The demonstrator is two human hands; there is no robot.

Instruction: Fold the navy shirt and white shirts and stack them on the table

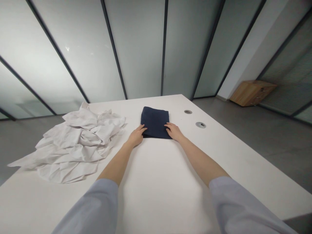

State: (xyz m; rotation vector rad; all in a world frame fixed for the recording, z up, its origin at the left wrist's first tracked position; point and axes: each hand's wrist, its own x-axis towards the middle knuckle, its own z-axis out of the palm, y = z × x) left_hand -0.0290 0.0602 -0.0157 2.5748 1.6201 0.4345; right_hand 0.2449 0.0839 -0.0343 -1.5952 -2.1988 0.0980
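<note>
A dark navy folded cloth (155,122) lies flat on the white table in a compact, roughly square bundle; its exact kind cannot be told. At its left edge rests my left hand (137,136), fingertips and thumb on the fabric, fingers apart. My right hand (174,131) touches the opposite edge, its fingers spread and slightly bent over the cloth's near right part. Both forearms reach forward across the table, out of light grey-blue sleeves.
A large crumpled heap of white cloth (80,143) covers the left part of the white table (161,188), partly overhanging its edge. Two round cable grommets (201,124) are set in the tabletop at right. Beyond stand frosted glass panels (138,48) and a wooden cabinet (251,93).
</note>
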